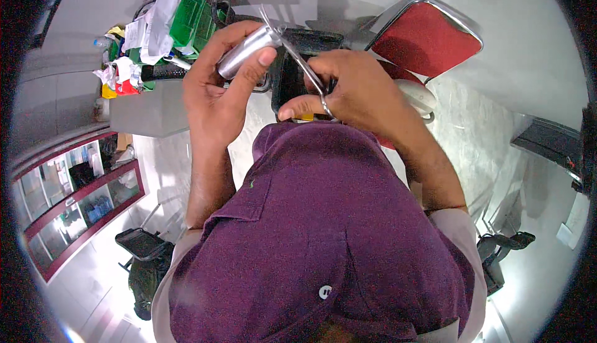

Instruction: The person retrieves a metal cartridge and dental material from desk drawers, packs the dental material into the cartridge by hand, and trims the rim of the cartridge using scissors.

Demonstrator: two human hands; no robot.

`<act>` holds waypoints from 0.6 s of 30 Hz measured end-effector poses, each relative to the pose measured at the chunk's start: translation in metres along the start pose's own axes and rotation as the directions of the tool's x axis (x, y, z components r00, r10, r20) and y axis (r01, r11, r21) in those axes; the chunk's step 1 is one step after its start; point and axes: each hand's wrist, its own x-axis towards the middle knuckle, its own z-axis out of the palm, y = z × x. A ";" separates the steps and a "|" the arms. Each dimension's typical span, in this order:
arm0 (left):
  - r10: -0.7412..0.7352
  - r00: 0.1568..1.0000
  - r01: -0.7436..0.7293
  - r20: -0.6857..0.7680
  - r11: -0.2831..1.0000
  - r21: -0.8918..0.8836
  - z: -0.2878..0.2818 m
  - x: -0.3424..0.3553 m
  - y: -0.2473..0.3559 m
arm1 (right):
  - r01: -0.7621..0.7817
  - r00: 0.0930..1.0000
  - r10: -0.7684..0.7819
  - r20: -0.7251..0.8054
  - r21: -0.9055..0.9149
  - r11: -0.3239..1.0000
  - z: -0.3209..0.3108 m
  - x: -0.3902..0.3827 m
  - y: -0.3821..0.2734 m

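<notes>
My left hand [217,85] is closed around a shiny silver cylinder [244,54], its thumb pressed along the side. The cylinder is tilted, with its upper end pointing up and right. My right hand [357,88] grips a pair of slim metal scissors [305,67] by the handle end; a finger loop shows near the thumb. The scissors' blades reach across the cylinder's upper end and look slightly parted there. Whether they are cutting into something at that end is too small to tell.
Behind the hands lies a black tray or case [289,85]. Green bins [191,23] with papers and packets stand at the left on a grey surface. A red chair [429,38] is at the back right. A glass-fronted cabinet [81,200] and dark chairs are farther off.
</notes>
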 end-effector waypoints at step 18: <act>-0.099 0.995 0.098 0.013 0.994 0.055 -0.006 0.004 -0.005 | -0.179 0.972 0.098 0.215 0.399 0.899 0.009 -0.011 0.014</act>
